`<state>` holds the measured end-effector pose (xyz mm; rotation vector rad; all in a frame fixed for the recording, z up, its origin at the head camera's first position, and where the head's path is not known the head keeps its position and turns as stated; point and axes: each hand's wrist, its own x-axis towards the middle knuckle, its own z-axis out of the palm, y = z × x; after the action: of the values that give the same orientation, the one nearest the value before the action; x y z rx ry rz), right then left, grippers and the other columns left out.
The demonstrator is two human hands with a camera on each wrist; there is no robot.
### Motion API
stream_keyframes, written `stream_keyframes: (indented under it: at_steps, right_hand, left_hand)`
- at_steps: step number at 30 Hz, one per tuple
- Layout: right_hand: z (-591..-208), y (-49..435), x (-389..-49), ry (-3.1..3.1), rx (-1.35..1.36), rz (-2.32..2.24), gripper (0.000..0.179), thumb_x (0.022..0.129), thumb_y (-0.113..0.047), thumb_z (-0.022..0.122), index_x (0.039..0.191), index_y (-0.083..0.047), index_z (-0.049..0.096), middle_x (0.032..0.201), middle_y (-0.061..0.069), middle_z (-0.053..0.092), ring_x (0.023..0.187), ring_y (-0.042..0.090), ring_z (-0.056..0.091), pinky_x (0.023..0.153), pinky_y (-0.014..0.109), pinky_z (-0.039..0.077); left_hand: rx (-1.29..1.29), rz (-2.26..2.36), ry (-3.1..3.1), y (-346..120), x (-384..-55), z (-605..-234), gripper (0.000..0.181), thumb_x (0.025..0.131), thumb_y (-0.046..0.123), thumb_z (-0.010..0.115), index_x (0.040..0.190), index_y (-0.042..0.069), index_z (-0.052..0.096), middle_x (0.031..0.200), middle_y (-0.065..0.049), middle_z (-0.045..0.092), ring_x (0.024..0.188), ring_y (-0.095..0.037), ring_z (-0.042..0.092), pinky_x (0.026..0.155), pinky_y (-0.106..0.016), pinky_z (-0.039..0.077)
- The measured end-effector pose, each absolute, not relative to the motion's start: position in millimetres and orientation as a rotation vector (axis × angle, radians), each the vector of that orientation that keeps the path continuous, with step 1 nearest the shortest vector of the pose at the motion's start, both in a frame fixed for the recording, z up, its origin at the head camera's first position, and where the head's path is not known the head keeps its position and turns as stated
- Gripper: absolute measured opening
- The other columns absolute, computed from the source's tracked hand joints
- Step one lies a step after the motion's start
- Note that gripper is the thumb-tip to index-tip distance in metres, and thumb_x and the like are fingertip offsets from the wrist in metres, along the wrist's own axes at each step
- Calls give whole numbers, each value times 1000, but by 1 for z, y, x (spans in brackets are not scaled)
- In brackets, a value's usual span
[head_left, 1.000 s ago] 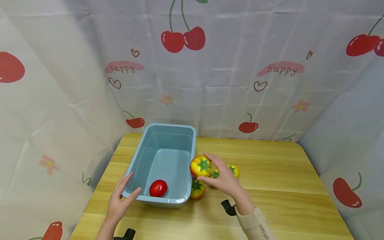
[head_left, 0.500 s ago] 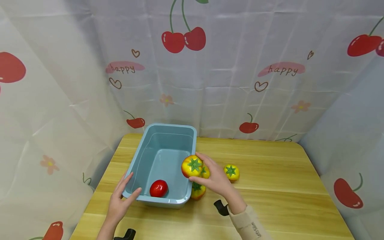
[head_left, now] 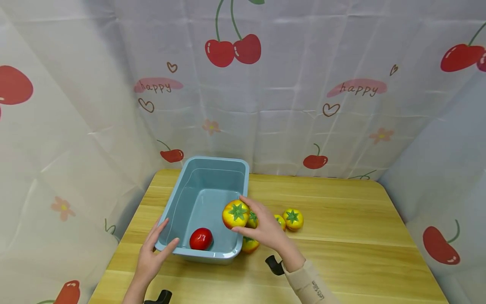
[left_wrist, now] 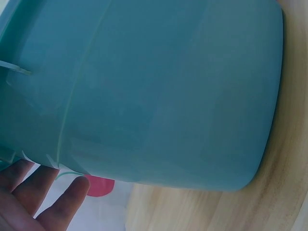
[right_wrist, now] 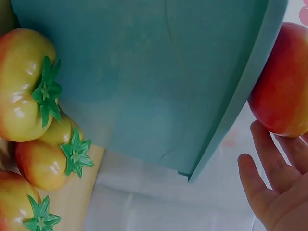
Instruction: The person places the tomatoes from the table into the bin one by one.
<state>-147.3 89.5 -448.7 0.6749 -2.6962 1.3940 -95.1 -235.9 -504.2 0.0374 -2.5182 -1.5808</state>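
A light blue plastic bin (head_left: 216, 202) stands on the table, with a shiny red toy fruit (head_left: 201, 239) lying in its near end. My left hand (head_left: 149, 257) holds the bin's near left corner, thumb over the near rim and fingers at the left side. In the left wrist view its fingertips (left_wrist: 77, 187) touch the outer wall. My right hand (head_left: 262, 226) grips a yellow-and-red toy tomato (head_left: 235, 214) with a green star-shaped top, above the bin's right rim. The right wrist view shows that tomato's red underside beyond the rim.
Several more yellow toy tomatoes, one at the far right (head_left: 293, 219) and one near the bin's corner (head_left: 249, 245), lie right of the bin, some partly hidden by my right hand. The wooden table (head_left: 349, 236) is enclosed by a cherry-printed curtain (head_left: 281, 126).
My right hand has carried the toy tomato leftward, from beside the bin to above its right rim. The tomatoes behind that hand show more now. The left hand and bin have not moved.
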Motion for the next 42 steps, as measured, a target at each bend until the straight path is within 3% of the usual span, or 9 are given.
stream_keyframes:
  at_steps: [11, 17, 22, 29, 42]
  right_hand:
    - [-453, 92, -148, -2663, 699, 1432, 80, 77, -53, 71, 144, -25, 38, 133, 7, 52, 120, 23, 47, 96, 53, 38]
    - [-455, 95, -148, -2668, 659, 1414, 80, 77, -53, 71, 144, -21, 39, 131, 4, 52, 119, 20, 47, 98, 53, 37]
    - [-455, 100, -148, -2664, 580, 1442, 79, 76, -53, 72, 143, -25, 40, 132, -2, 51, 122, 21, 46, 99, 52, 36]
    - [-453, 109, -151, -2628, 560, 1447, 78, 77, -51, 72, 142, -20, 42, 135, 5, 51, 122, 25, 47, 99, 53, 36]
    - [-459, 129, -157, -2585, 513, 1424, 75, 78, -50, 71, 140, -17, 44, 134, 2, 50, 121, 22, 46, 98, 53, 36]
  left_hand:
    - [46, -1573, -2525, -235, -95, -504, 62, 86, 25, 70, 142, 20, 43, 153, -7, 22, 134, -37, 27, 93, -64, 34]
    - [49, -1576, -2525, -235, -95, -504, 63, 86, 26, 70, 142, 20, 43, 153, -7, 22, 134, -37, 26, 93, -65, 34]
    - [43, -1585, -2517, -235, -94, -504, 62, 86, 25, 70, 142, 20, 44, 153, -7, 22, 134, -37, 26, 93, -64, 34]
    - [45, -1572, -2525, -235, -95, -504, 63, 86, 25, 70, 142, 20, 44, 153, -7, 22, 134, -37, 26, 93, -64, 34]
    - [43, -1570, -2523, -236, -95, -504, 62, 86, 25, 70, 142, 21, 44, 153, -5, 23, 134, -35, 27, 94, -60, 36]
